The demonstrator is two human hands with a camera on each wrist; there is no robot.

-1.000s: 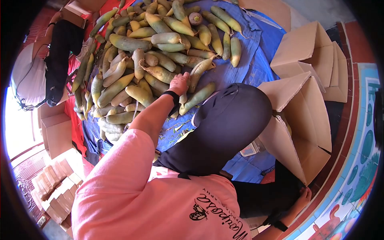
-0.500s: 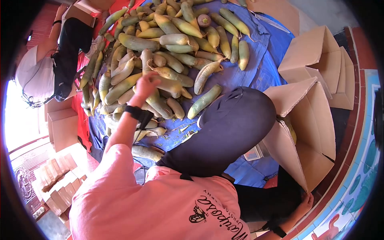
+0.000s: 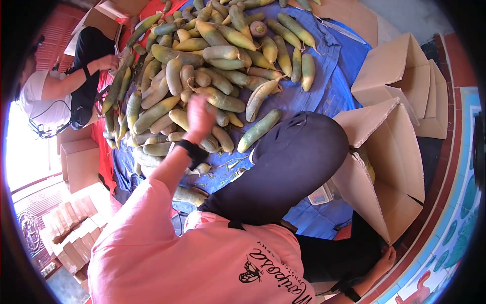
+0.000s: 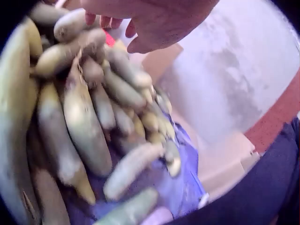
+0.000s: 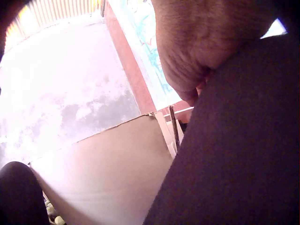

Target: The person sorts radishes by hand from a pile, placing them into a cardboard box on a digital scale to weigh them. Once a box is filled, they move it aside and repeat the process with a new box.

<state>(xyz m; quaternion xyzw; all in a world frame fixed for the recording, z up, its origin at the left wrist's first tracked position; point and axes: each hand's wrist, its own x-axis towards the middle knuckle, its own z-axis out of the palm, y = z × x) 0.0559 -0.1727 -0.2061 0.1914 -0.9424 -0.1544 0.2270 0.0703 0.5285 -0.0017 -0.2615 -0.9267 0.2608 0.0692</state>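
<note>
The left hand (image 3: 201, 115) is blurred in the head view and hides part of the heap beneath it; the left wrist view cuts it off at the top edge but shows its fingers loosely bent and apparently empty, above the long vegetables (image 3: 220, 52). These lie piled on a blue tarpaulin (image 3: 331, 68), many half covered by their neighbours, with the farthest cut off by the top of the head view. They are thick, smooth and slightly curved, dull grey-green running to yellow, several tapering to a thin root tip; one points end-on, showing a round pinkish face. The right hand (image 3: 386, 259) is by the lower corner of a cardboard box (image 3: 397, 152); its fingers are mostly hidden behind a dark trouser leg (image 5: 234, 140) in the right wrist view, so whether it grips anything cannot be told. Inside that box a yellowish shape (image 3: 371, 172) shows only as a sliver beside the flap. A small device (image 3: 319, 195) sits partly covered by the box, and the other person (image 3: 50, 96) at the left is partly lost in the dark rim
</note>
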